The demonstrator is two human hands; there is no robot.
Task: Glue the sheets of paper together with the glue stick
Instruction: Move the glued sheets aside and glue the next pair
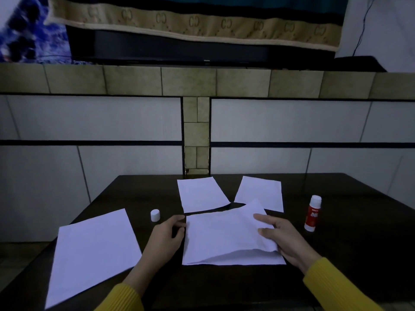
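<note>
On the dark table (336,254), a white sheet (224,234) lies over another sheet whose lower edge (235,261) shows beneath it. My right hand (285,239) holds the top sheet's right side, which is lifted off the lower one. My left hand (166,236) pinches the sheet's upper left corner. The red and white glue stick (312,213) stands upright to the right of my right hand, apart from it. Its white cap (155,215) stands on the table just above my left hand.
A large white sheet (94,252) lies at the front left. Two smaller sheets, one (201,194) and another (261,193), lie at the far side of the table. A tiled wall (89,122) rises right behind the table's far edge.
</note>
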